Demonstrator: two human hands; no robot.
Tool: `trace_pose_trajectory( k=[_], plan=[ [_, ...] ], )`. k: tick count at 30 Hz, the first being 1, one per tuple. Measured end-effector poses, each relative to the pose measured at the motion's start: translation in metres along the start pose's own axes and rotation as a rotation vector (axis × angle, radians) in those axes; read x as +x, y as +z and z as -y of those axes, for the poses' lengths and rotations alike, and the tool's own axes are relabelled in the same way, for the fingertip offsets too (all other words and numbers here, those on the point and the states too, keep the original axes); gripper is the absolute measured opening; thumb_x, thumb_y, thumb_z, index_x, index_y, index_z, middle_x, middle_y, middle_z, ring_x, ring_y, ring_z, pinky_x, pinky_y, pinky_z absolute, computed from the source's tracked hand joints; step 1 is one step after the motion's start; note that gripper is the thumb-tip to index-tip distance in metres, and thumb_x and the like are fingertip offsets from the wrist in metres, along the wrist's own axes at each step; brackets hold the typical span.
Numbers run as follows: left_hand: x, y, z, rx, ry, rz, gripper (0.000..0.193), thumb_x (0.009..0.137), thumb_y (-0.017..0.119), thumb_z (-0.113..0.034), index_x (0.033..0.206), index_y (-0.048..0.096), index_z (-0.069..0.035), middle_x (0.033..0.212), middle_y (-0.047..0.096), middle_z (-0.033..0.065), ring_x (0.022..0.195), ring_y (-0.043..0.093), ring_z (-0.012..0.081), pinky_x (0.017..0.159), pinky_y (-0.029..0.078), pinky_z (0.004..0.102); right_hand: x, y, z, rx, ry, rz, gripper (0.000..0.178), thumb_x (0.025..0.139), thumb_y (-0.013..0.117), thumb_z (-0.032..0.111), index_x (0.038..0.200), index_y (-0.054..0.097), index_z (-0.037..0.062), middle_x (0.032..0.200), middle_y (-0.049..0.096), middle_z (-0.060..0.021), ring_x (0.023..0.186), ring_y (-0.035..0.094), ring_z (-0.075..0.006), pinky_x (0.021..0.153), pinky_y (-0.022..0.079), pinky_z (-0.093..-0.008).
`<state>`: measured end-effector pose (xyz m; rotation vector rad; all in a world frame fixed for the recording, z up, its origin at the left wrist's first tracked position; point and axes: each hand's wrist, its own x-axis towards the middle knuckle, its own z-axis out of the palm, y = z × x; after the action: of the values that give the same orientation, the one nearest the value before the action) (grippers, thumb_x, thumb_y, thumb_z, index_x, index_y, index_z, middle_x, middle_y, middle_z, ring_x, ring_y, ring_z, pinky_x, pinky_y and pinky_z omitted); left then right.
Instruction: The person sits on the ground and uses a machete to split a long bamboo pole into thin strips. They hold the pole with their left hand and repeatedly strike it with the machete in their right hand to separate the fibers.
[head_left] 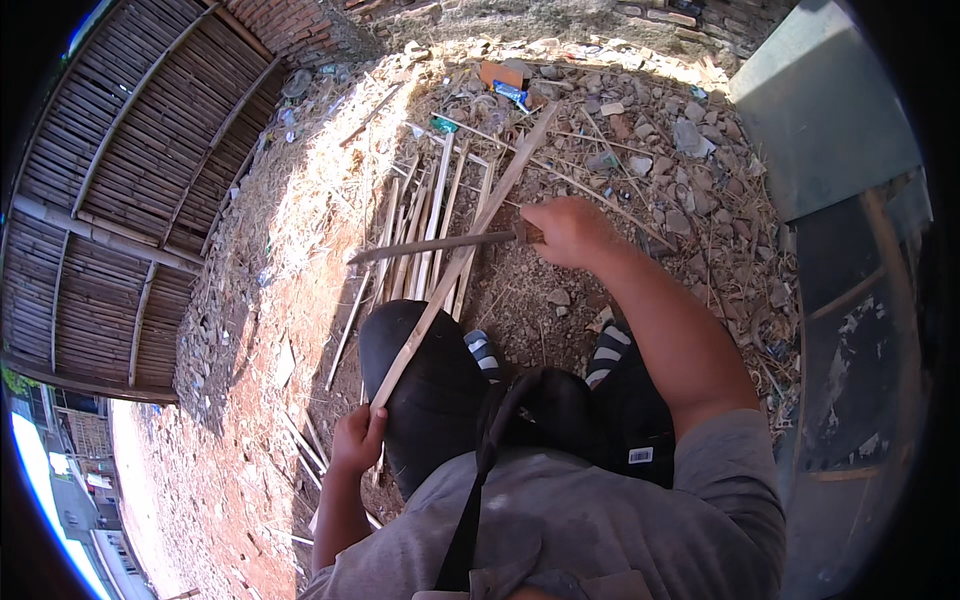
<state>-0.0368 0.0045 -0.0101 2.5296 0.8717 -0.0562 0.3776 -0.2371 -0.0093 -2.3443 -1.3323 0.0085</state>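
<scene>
My left hand [357, 438] is closed around the near end of a long, flat wooden strip [508, 182], beside my bent left knee. The strip slants away over that knee, its far end resting toward the rubble. In my right hand [572, 232] is the handle of a machete [425, 247], gripped in a fist. Its long, dark blade points left and crosses the strip about midway. Whether the blade touches the strip I cannot tell. Several thin pale strips [432, 215] lie side by side on the ground beyond my knee.
Stones and rubble [690, 190] cover the ground ahead and to the right. A slatted bamboo panel [130, 150] stands on the left, a grey sheet [830, 110] at the right, and a brick wall [305, 32] at the back. More loose sticks [303, 445] lie beside my left arm.
</scene>
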Motion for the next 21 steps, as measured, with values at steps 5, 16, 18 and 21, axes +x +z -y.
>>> trace_pose_trajectory(
  k=[5, 16, 18, 21],
  plan=[
    [0.005, -0.004, -0.009, -0.02, 0.039, 0.001, 0.053, 0.1, 0.056, -0.043, 0.071, 0.055, 0.002, 0.063, 0.057, 0.0235, 0.061, 0.061, 0.0411, 0.058, 0.044, 0.0478, -0.002, -0.02, -0.054, 0.136, 0.511, -0.228, 0.033, 0.082, 0.073, 0.02, 0.108, 0.065, 0.0022, 0.09, 0.07, -0.0197, 0.086, 0.069, -0.0379, 0.077, 0.056, -0.0496],
    [0.001, -0.008, -0.012, 0.019, 0.009, 0.0, 0.051, 0.099, 0.058, -0.042, 0.072, 0.056, 0.002, 0.062, 0.056, 0.0233, 0.06, 0.059, 0.0419, 0.057, 0.043, 0.0485, 0.004, -0.006, 0.042, -0.09, -0.101, 0.328, 0.028, 0.078, 0.07, 0.017, 0.103, 0.063, 0.01, 0.087, 0.068, -0.0165, 0.088, 0.069, -0.0364, 0.075, 0.056, -0.0498],
    [0.002, -0.008, -0.01, 0.012, 0.015, -0.005, 0.051, 0.098, 0.059, -0.042, 0.072, 0.055, 0.002, 0.062, 0.056, 0.0235, 0.06, 0.059, 0.0422, 0.057, 0.043, 0.0487, 0.002, -0.015, 0.045, -0.08, -0.071, 0.257, 0.026, 0.078, 0.07, 0.017, 0.102, 0.063, 0.0111, 0.087, 0.068, -0.0161, 0.088, 0.069, -0.0358, 0.075, 0.056, -0.049],
    [0.004, 0.001, -0.001, -0.022, 0.046, -0.039, 0.052, 0.099, 0.057, -0.043, 0.071, 0.055, 0.001, 0.062, 0.057, 0.0241, 0.062, 0.06, 0.0439, 0.057, 0.044, 0.0495, 0.002, -0.01, 0.01, -0.061, 0.034, 0.115, 0.026, 0.08, 0.07, 0.018, 0.103, 0.064, 0.0093, 0.088, 0.069, -0.0157, 0.087, 0.07, -0.0362, 0.075, 0.056, -0.0492]
  ],
)
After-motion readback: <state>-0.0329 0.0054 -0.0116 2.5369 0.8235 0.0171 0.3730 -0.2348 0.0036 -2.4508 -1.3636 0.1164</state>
